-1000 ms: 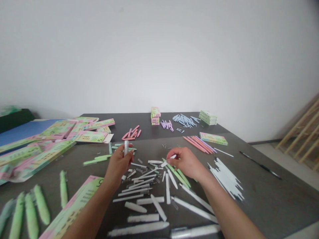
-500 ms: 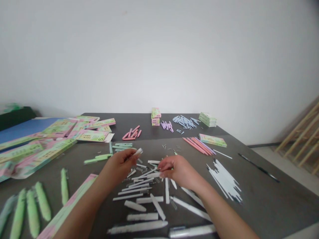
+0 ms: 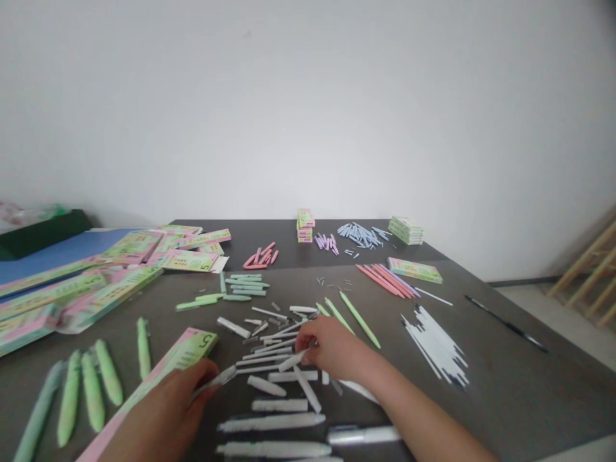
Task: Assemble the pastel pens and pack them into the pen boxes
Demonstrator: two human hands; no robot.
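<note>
My left hand (image 3: 185, 391) is closed, pinching a white pen part with a clear end (image 3: 222, 377) near the front of the table. To its right, my right hand (image 3: 327, 346) bends over the scattered white pen parts (image 3: 279, 405), its thumb and fingers closed on a short white pen barrel (image 3: 291, 362). Another white piece with a clear end (image 3: 233, 327) lies between the hands, farther back. Light green pens (image 3: 360, 319) rest just behind my right hand, which partly covers some of them. Whole white pens (image 3: 272, 422) lie along the near edge.
Printed boxes (image 3: 190, 350) lie under my left forearm and in a heap (image 3: 135, 247) at the left. Green pen parts (image 3: 89, 385) lie front left. White refills (image 3: 436, 346), a black pen (image 3: 505, 324) and coral pens (image 3: 385, 281) lie right. Blue parts (image 3: 363, 234) are at the back.
My left hand has come down toward me and to the left, still pinching a white piece with a clear end. My right hand has shifted slightly nearer and left, uncovering the light green pens.
</note>
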